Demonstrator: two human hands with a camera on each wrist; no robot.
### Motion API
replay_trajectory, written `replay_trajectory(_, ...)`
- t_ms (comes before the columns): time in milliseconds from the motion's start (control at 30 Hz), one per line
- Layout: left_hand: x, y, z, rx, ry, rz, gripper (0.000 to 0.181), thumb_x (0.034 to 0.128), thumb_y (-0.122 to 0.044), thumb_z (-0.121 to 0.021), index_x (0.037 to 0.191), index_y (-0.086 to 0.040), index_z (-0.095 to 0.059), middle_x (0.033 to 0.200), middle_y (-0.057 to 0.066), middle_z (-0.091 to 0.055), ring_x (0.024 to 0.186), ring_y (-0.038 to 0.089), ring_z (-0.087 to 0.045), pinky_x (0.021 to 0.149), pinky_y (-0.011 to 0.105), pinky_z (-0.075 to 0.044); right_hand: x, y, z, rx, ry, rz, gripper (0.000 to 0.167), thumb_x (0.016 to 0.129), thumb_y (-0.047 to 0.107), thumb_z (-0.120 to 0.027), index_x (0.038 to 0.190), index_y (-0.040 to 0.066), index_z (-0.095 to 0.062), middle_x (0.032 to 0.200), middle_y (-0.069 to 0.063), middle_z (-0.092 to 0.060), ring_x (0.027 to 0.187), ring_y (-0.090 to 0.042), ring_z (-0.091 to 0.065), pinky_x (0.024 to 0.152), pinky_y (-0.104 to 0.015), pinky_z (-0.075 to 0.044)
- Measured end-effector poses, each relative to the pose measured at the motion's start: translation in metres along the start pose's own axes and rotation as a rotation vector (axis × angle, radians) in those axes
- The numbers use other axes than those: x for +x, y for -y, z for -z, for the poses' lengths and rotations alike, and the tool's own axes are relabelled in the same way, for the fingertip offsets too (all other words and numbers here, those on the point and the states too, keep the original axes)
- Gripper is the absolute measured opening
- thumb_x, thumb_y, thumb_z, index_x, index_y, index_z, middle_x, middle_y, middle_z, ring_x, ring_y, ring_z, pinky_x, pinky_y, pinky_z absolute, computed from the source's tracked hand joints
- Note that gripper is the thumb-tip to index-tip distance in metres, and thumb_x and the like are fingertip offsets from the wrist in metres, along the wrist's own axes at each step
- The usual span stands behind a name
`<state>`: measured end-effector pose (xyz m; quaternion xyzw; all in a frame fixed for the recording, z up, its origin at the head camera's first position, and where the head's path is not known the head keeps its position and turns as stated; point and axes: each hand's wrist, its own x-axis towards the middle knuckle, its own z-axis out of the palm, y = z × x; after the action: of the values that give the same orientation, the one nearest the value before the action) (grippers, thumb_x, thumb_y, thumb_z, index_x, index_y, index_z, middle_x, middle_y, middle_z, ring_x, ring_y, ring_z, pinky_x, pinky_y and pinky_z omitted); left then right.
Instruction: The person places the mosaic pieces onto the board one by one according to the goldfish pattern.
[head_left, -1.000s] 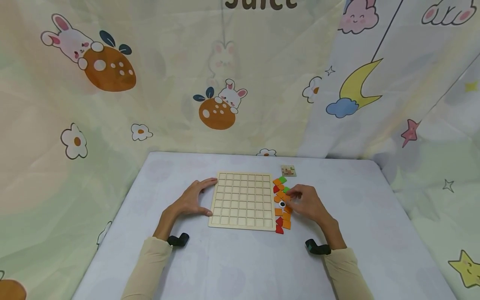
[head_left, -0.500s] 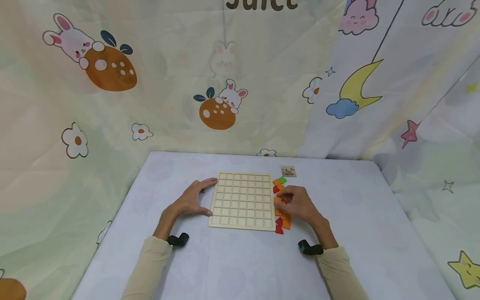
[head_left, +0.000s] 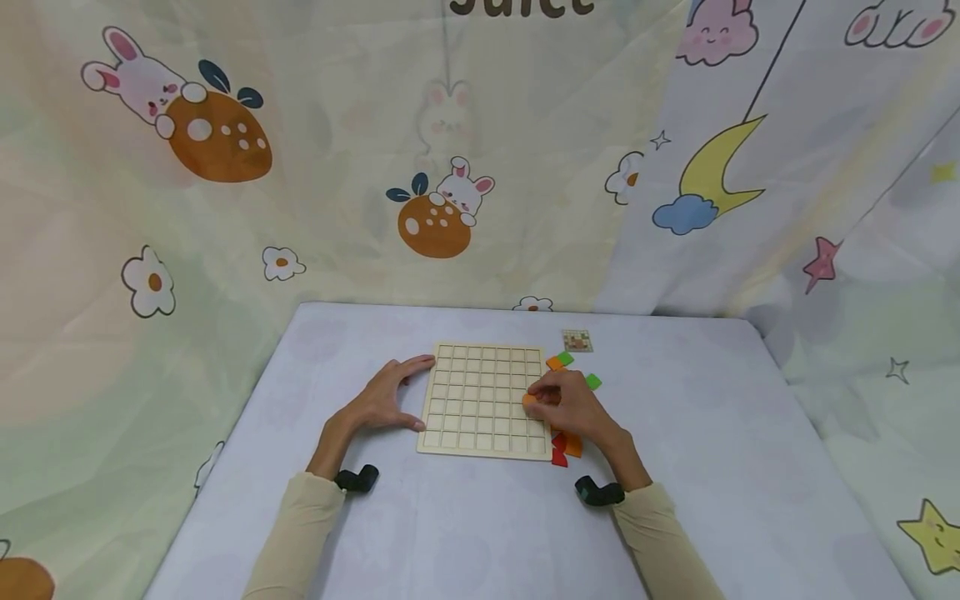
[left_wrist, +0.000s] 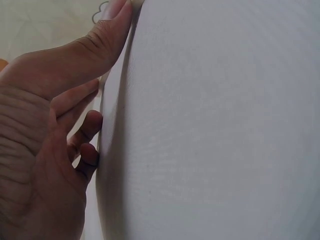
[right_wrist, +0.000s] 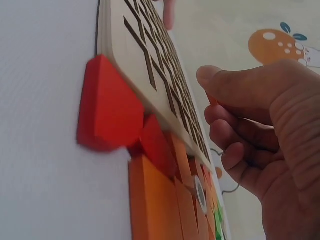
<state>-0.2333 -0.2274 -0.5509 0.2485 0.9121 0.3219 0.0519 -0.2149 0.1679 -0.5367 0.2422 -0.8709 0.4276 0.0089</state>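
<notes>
A pale wooden board [head_left: 480, 408] with a grid of square cells lies on the table. My left hand [head_left: 381, 396] spans its left edge, thumb near the lower corner and fingers near the upper one. Over the board's right side, my right hand [head_left: 573, 408] pinches a small orange piece [head_left: 529, 400] between thumb and fingertips. Only a sliver of that orange piece [right_wrist: 212, 99] shows in the right wrist view, below the thumb. Beside the board's right edge lie red pieces [right_wrist: 110, 110], orange pieces [right_wrist: 155, 200] and a round black-and-white eye piece [right_wrist: 200, 195]. My right hand hides some of them from the head view.
Two green pieces [head_left: 566, 358] lie at the upper right of the board, one farther right. Behind them is a small printed card [head_left: 577, 340]. A white cloth [head_left: 480, 533] covers the table, and a patterned curtain [head_left: 337, 167] hangs behind it.
My right hand has moved left from the loose pieces to over the board's right side, an orange piece now showing at its fingertips. My left hand has stayed put.
</notes>
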Motion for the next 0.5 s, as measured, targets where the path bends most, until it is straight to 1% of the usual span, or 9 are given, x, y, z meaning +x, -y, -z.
replay_trajectory(233,0.001,-0.002,0.000,0.005,0.000,-0.001,0.119,0.0650,-0.044,-0.106,0.165,-0.015,-0.049,0.175,0.004,-0.045,0.112,0.019,-0.050,0.097,0.040,-0.044,0.009,0.007,-0.012,0.044,0.044,0.006,0.019,0.086,0.012,-0.093,0.103,0.008,-0.084,0.092,0.001,-0.077,0.080,-0.011,-0.064,0.072,-0.024,-0.055)
replay_trajectory(500,0.000,-0.003,0.001,0.003,-0.005,0.003,0.119,0.0644,-0.044,-0.106,0.165,-0.014,-0.050,0.174,0.004,-0.046,0.112,0.021,-0.050,0.096,0.040,-0.044,0.019,0.014,-0.026,0.052,0.075,0.017,0.016,0.089,0.012,-0.091,0.102,0.006,-0.084,0.092,-0.002,-0.078,0.078,-0.009,-0.064,0.072,-0.023,-0.055)
